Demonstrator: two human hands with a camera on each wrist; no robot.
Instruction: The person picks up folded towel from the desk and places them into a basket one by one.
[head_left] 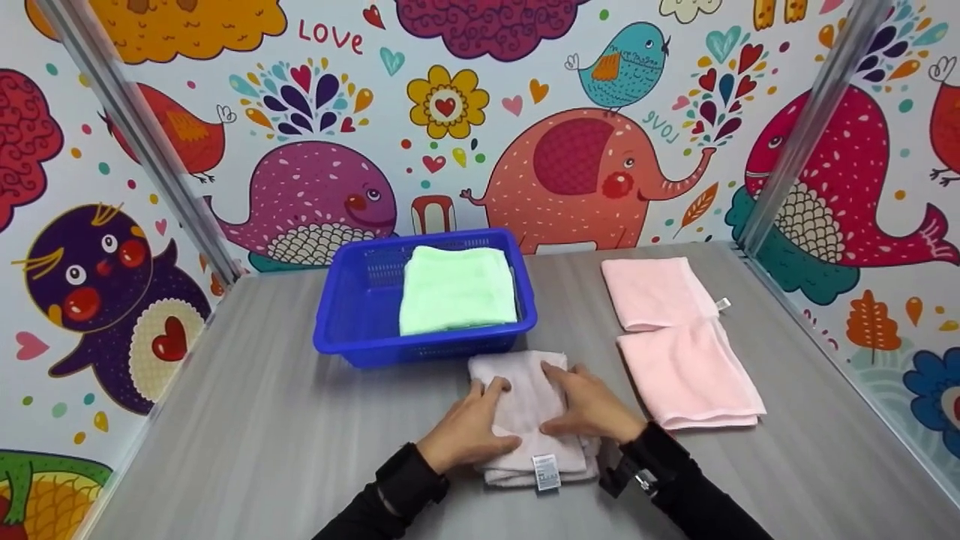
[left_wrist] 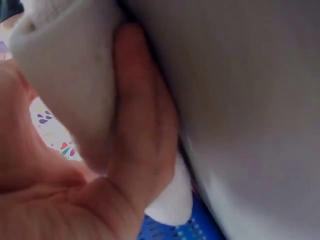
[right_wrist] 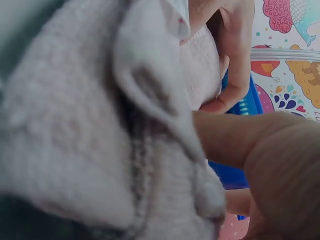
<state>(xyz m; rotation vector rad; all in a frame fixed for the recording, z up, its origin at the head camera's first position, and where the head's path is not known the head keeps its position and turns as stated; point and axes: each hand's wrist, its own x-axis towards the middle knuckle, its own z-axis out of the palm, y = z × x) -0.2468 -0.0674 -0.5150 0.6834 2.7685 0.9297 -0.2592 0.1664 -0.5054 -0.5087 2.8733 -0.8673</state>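
A pale pinkish-grey folded towel (head_left: 529, 405) lies in front of the basket, a white label hanging from its near edge. My left hand (head_left: 470, 429) grips its left side; in the left wrist view the fingers (left_wrist: 142, 110) reach under the cloth, between it and the table. On the opposite side, my right hand (head_left: 592, 405) holds the towel with the thumb on top. The right wrist view has the towel's thick folded layers (right_wrist: 75, 125) up close, beside the right thumb (right_wrist: 225, 137).
A blue plastic basket (head_left: 360, 343) stands behind the towel, with a folded light green towel (head_left: 457, 291) in its right part. Two folded pink towels (head_left: 656, 292) lie at the right, one nearer me than the other. Patterned walls enclose the grey table (head_left: 247, 420).
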